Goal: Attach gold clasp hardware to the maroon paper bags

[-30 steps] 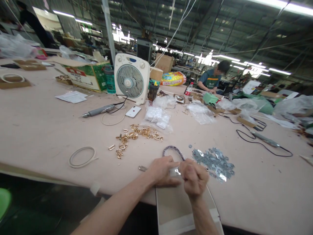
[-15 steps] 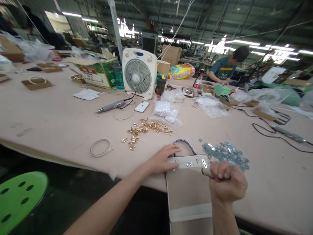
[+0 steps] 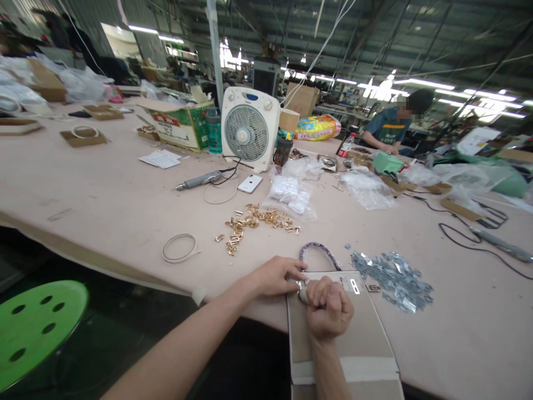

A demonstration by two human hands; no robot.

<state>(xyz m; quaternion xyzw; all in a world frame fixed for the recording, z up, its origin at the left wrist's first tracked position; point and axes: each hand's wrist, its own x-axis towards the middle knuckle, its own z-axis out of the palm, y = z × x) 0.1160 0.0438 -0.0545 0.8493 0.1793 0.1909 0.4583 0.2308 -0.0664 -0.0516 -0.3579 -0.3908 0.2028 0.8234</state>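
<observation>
A flat brown bag panel (image 3: 358, 328) lies at the table's front edge, its lower part overhanging. It has a white strip along its top and a dark curved handle (image 3: 318, 246) beyond it. My left hand (image 3: 277, 276) rests on the panel's upper left corner, fingers stretched out and apart. My right hand (image 3: 330, 308) is closed in a fist around a tool with a pale round handle (image 3: 303, 294), just beside my left fingertips. The tool's working end is hidden. A small metal plate (image 3: 354, 286) shows on the strip's right part.
Silvery metal plates (image 3: 395, 280) are heaped right of the panel. Gold-coloured fittings (image 3: 250, 222) lie beyond my hands, near a coiled pale strip (image 3: 180, 248). Farther back are a fan (image 3: 249, 130), a phone (image 3: 250, 183) and a corded electric screwdriver (image 3: 197, 180). A person (image 3: 389, 130) works across the table.
My right hand has moved left with the tool, from the panel's right side to beside my left fingers. The view has shifted slightly.
</observation>
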